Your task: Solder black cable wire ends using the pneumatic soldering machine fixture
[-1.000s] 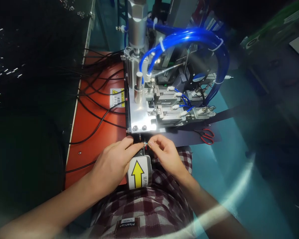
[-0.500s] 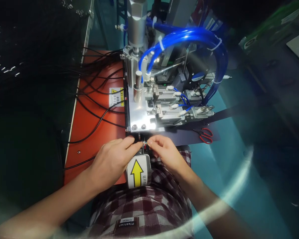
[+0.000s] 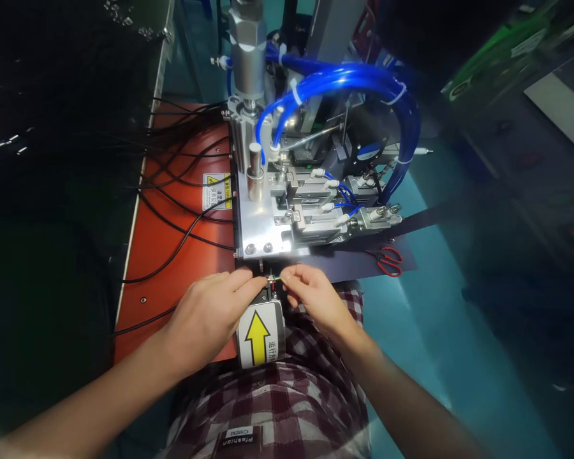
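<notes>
Just below frame centre, right hand (image 3: 313, 296) pinches thin, green-tinged wires (image 3: 278, 278); left hand (image 3: 205, 315) thumb meets their end, grip unclear. Step: apparently fine positioning; next move calls for steadiness.

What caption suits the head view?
Right hand pinching fine colored wires, left hand close beside, near a machine with looped blue tubes.

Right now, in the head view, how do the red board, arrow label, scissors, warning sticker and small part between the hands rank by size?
1. Red board
2. Arrow label
3. Scissors and warning sticker, too alike to rank
4. Small part
</notes>
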Motion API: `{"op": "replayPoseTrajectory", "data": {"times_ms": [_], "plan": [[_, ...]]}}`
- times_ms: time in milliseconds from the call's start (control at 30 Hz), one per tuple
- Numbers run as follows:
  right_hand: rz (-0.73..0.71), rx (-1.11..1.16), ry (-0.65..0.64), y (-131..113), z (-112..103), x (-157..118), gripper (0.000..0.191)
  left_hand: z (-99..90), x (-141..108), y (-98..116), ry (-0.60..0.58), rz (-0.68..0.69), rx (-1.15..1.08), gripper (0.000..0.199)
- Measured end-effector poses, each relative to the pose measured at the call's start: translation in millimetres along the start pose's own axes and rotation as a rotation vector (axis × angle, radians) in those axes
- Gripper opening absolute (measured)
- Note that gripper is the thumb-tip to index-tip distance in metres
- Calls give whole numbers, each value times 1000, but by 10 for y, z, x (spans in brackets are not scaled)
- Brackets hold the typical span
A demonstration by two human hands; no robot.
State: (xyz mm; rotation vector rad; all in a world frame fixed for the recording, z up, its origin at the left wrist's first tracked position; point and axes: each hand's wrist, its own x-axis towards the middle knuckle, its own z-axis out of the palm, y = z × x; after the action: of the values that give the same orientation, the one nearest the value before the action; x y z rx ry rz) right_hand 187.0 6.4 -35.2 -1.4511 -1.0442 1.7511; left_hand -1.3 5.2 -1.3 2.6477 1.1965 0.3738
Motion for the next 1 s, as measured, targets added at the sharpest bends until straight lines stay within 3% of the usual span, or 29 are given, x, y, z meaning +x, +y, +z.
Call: {"op": "replayPoseTrajectory", "data": {"times_ms": [167,333,500,667,900,1000], "plan": [[-14,91,73,114,72,-110,24,-15,34,-8,26,20,-36,27],[-17,-3,131,67,189,-178,20,-30,40,4,41,24,-44,29],[-366,-563,320,-55,170,-223,13,-16,22,-6,54,29,-40,30],[-543,-783,261,-95,113,-235,12,-7,32,-1,63,31,-39,30],[-557,-744,219,-110,87,-199,13,-17,25,3,53,25,-40,30],[-397,-522,198,-73,86,-159,13,-24,30,5,28,18,-48,28]]}}
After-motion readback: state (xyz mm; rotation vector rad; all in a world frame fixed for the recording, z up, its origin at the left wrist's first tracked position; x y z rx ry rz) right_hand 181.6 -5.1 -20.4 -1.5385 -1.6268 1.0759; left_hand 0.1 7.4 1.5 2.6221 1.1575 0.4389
